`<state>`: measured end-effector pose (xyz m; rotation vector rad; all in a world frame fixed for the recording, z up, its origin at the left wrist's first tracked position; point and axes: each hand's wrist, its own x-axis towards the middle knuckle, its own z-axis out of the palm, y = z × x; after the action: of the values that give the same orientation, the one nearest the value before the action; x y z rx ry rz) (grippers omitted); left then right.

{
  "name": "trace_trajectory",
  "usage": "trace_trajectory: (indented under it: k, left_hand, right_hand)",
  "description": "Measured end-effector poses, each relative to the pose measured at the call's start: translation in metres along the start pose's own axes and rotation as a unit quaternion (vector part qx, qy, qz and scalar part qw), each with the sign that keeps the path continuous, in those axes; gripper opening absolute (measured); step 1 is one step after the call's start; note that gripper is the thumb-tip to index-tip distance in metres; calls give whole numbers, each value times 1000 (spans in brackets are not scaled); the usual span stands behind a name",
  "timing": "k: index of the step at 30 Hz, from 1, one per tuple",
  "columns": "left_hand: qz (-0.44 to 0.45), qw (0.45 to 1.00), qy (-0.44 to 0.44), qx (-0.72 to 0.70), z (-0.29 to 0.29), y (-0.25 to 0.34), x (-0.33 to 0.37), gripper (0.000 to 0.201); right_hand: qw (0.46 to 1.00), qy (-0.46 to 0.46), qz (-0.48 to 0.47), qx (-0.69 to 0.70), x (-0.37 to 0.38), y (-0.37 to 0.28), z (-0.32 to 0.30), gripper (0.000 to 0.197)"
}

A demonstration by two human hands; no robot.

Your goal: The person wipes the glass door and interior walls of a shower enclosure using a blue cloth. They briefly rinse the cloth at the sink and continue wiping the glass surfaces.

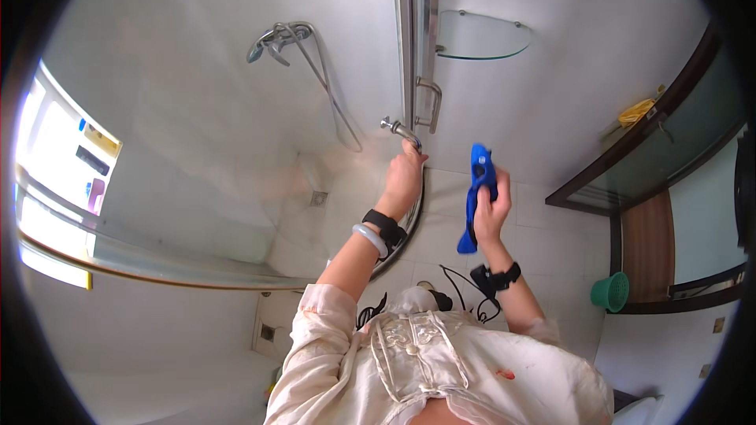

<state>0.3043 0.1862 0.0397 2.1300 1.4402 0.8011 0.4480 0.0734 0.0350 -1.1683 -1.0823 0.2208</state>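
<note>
The right hand [491, 211] grips a bright blue cloth [482, 164], bunched and long, with a small pale mark near its top, held up over the floor beside the shower door. The left hand [402, 179] has its fingers closed at the lower end of a shiny metal handle [405, 133] on the glass. Pale tiles [532, 245] cover the floor; a green basket [610, 293] stands by the dark-framed doorway [617, 236].

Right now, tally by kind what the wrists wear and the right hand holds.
Black wrist straps: 2
Pale bracelet: 1
Blue item in the right hand: 1
Total: 4
</note>
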Motion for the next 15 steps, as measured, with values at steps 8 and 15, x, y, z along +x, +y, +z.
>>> trace_trajectory:
  k: [8,15]
  left_hand:
    - [-9,1000,-1,-3,7,4,14,30]
    - [-12,999,7,47,13,7,23,39]
  right_hand:
    - [994,-40,94,-35,-33,6,-27,34]
    - [990,-75,120,-12,-52,10,-8,34]
